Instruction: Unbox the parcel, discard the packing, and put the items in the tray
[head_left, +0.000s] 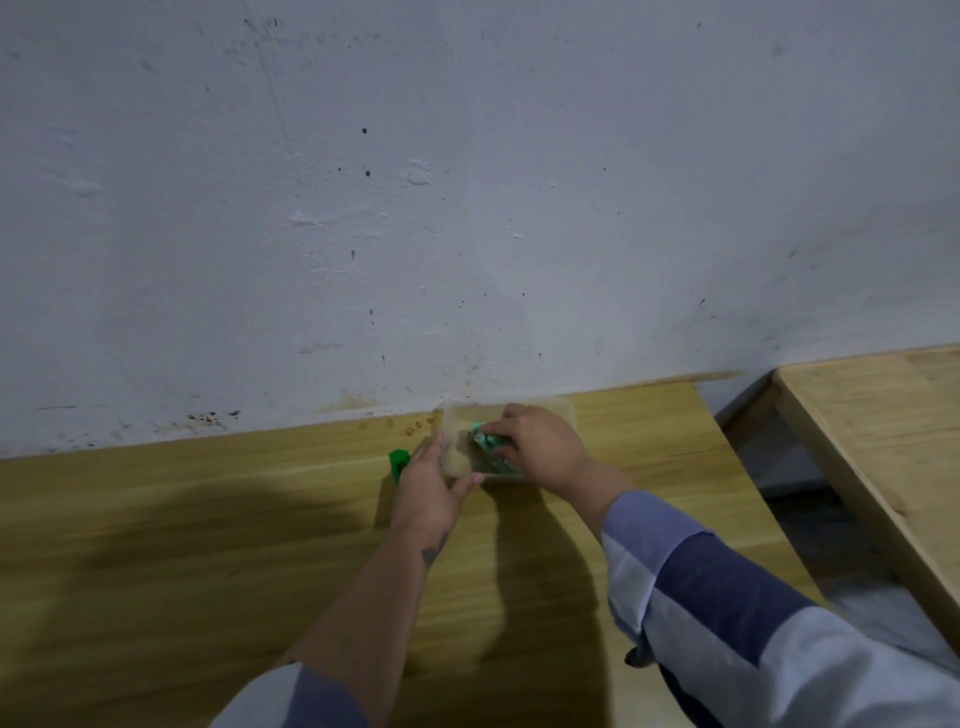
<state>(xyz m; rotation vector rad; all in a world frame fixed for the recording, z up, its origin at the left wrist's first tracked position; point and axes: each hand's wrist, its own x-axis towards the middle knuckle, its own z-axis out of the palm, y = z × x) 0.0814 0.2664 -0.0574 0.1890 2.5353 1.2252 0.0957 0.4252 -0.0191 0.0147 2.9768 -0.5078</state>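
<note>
A clear plastic tray (563, 410) with rounded corners sat on the wooden table (208, 519), close to the white wall (467, 182), at about 12 o'clock from the person. Inside it lay green items (493, 462), blurred, long and narrow; how many could not be told. The right hand (540, 447) reached into the tray from 4 o'clock, its fingers curled around one green item at the top of the pile. The left hand (428, 488) held the tray's near-left corner, fingers along the left wall and thumb on the near edge. A small green object (399, 461) stood on the table at 9 o'clock from the tray, partly hidden behind the left hand. A second table (883, 415) stood at 3 o'clock, well apart.
</note>
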